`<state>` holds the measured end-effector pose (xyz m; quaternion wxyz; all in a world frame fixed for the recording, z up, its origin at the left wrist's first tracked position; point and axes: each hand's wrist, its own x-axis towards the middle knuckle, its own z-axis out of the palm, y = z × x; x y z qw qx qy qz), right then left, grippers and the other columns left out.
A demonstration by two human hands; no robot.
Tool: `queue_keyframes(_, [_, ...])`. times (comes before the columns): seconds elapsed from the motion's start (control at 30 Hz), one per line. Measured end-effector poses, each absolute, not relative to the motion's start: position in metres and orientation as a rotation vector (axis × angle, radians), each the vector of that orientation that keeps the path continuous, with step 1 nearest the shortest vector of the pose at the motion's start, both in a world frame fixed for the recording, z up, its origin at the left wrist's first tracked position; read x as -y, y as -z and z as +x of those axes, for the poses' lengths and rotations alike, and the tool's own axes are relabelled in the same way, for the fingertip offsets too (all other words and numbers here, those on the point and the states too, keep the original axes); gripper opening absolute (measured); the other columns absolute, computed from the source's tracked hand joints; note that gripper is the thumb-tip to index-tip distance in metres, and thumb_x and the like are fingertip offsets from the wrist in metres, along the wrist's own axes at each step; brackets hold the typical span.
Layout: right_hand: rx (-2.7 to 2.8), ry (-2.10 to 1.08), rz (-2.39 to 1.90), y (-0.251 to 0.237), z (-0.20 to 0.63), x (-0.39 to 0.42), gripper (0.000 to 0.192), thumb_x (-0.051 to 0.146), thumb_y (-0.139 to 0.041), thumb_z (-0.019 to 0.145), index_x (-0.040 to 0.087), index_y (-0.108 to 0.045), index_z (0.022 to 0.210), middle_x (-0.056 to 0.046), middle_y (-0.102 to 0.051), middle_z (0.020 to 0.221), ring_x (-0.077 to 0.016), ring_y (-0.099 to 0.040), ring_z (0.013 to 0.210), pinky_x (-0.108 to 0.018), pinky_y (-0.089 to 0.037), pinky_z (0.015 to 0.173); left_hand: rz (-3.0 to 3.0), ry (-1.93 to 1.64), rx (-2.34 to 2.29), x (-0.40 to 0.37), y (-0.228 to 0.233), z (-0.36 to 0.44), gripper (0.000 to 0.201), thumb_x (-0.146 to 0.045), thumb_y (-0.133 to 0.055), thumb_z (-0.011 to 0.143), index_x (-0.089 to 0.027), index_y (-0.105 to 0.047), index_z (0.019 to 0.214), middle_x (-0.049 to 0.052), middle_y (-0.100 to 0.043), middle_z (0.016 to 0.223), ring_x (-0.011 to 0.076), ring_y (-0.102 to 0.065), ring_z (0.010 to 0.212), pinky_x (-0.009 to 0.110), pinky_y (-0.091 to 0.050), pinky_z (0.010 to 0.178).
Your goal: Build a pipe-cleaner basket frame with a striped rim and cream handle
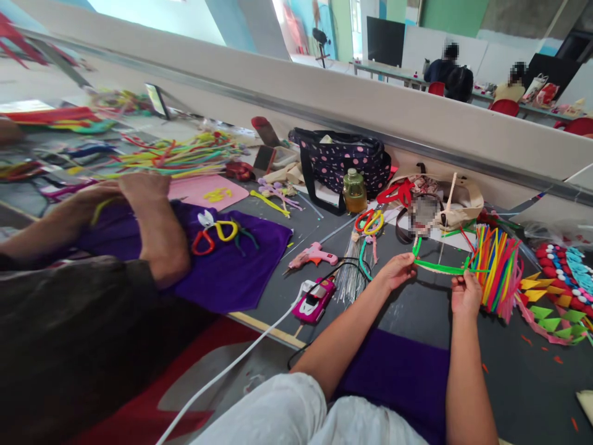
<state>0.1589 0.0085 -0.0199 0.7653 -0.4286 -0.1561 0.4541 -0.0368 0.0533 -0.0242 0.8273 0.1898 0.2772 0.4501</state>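
A light green pipe cleaner [438,267] stretches between my two hands above the grey table [417,309]. My left hand [396,270] pinches its left end, which bends upward. My right hand [464,295] pinches its right end, close to a bundle of multicoloured pipe cleaners [495,269] lying just to the right. Both my forearms reach in from the bottom of the view.
A pink glue gun [312,256] and a pink toy car [315,301] lie left of my hands. Red and yellow scissors [369,220], a small bottle [354,191] and a dotted bag [343,161] sit behind. A co-worker's arms [152,228] rest on purple cloth [241,259] at left.
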Motion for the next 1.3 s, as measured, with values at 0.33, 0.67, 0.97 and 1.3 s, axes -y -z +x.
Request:
queue_keyframes(0.33, [0.38,-0.968,-0.947,0.02,0.16,-0.007,0.022,0.026,-0.078,0.061,0.017,-0.062,0.072,0.006,-0.056,0.06,-0.0048,-0.047,0.052,-0.018,-0.045,0.048,0.415,-0.983,-0.611,-0.054,0.024,-0.038,0.033,-0.014,-0.081,0.06,-0.014,-0.062,0.087,0.001,-0.061,0.074,0.0076,-0.055,0.059,0.02,-0.043,0.055])
queue_keyframes(0.67, [0.415,-0.968,-1.002,0.026,0.162,-0.008,0.021,0.028,-0.075,0.064,0.017,-0.058,0.072,0.006,-0.061,0.067,-0.0039,-0.048,0.05,-0.019,-0.046,0.049,0.439,-1.205,-0.591,-0.053,0.026,-0.026,0.054,-0.018,-0.082,0.056,-0.021,-0.057,0.104,-0.004,-0.059,0.072,0.0071,-0.055,0.062,0.018,-0.04,0.058])
queue_keyframes(0.97, [0.335,-0.976,-0.978,0.023,0.161,-0.009,0.027,0.025,-0.079,0.056,0.017,-0.057,0.068,0.004,-0.064,0.071,-0.0045,-0.048,0.051,-0.019,-0.045,0.047,0.644,-1.195,-0.668,-0.053,0.025,-0.027,0.04,-0.02,-0.077,0.062,-0.018,-0.065,0.1,-0.001,-0.059,0.078,0.0078,-0.054,0.066,0.02,-0.042,0.064])
queue_keyframes(1.3, [0.392,-0.931,-0.993,0.027,0.166,-0.009,0.025,0.028,-0.077,0.061,0.018,-0.056,0.069,0.003,-0.064,0.072,-0.0051,-0.047,0.051,-0.02,-0.045,0.047,0.656,-1.08,-0.664,-0.054,0.022,-0.035,0.03,-0.035,-0.077,0.065,-0.017,-0.063,0.084,0.001,-0.057,0.076,0.0095,-0.054,0.065,0.027,-0.048,0.07])
